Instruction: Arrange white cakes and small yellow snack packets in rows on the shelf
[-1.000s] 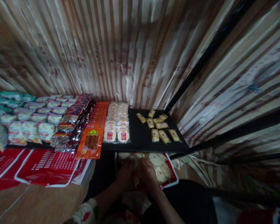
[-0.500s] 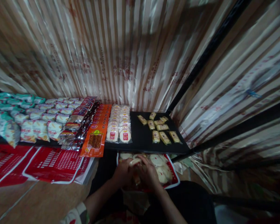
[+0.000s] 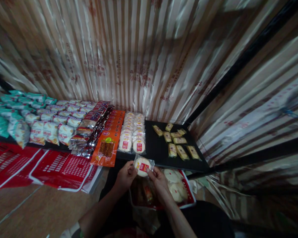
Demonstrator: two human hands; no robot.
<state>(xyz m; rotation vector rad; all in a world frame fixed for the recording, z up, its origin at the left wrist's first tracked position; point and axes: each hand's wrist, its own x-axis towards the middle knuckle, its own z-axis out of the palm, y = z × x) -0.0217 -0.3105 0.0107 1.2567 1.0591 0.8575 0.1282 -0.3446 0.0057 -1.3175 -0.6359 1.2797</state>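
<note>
Both hands' grip (image 3: 142, 173) on wrapped round cake (image 3: 142, 165), label blurred, bag (image 3: 186, 201) contents dim

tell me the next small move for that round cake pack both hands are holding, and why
Probably carry the round cake pack forward and lay it at the near end of the two rows of matching packs on the black shelf. Both the left hand and right hand hold it just below that edge.

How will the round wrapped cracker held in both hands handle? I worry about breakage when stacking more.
The round cracker pack looks thin and flat, so probably light and stiff, apt to snap if bent. Its glossy clear wrapper may be slippery. The left hand and right hand pinch its edges; laid flat it shouldn't roll.
</note>
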